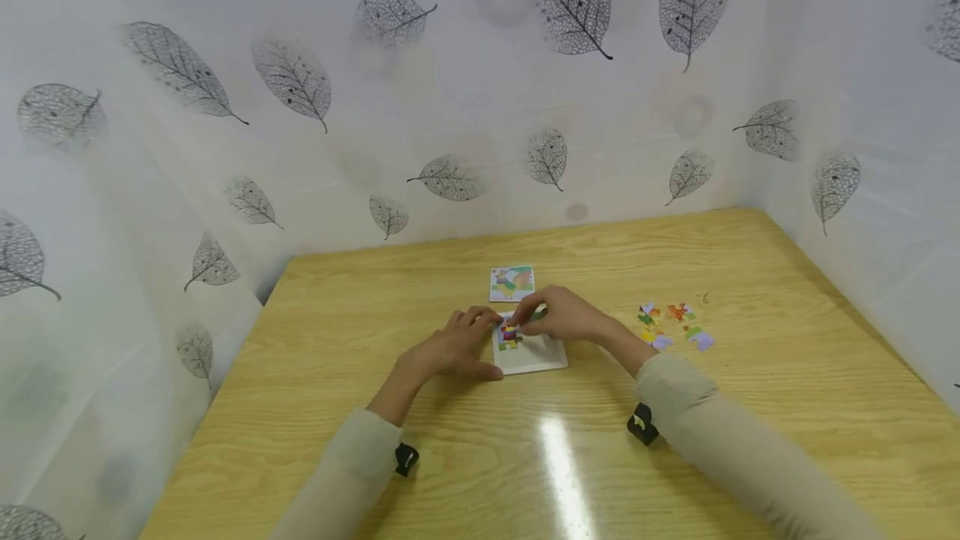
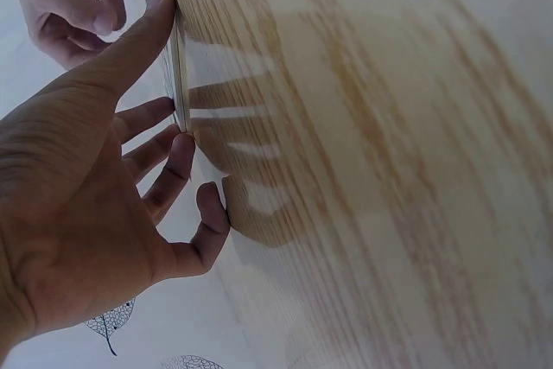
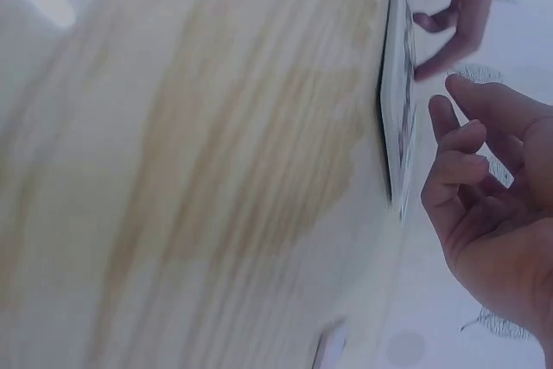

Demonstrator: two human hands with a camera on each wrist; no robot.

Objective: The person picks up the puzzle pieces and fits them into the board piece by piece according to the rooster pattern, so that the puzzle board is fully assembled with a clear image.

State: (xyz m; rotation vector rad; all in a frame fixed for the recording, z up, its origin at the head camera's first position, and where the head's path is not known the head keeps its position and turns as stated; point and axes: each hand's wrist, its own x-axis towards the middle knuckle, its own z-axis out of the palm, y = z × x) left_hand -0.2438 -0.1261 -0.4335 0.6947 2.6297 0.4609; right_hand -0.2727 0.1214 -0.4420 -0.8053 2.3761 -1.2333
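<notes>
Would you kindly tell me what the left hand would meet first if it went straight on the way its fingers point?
Most likely the right hand, which in the head view sits just beyond the left hand, over the puzzle board. Depth is unclear, so it might slip beneath.

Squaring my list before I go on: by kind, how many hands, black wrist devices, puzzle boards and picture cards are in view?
Hands: 2
Black wrist devices: 2
Puzzle board: 1
Picture card: 1
Total: 6
Loose pieces at right: too small to count surely, left out.
</notes>
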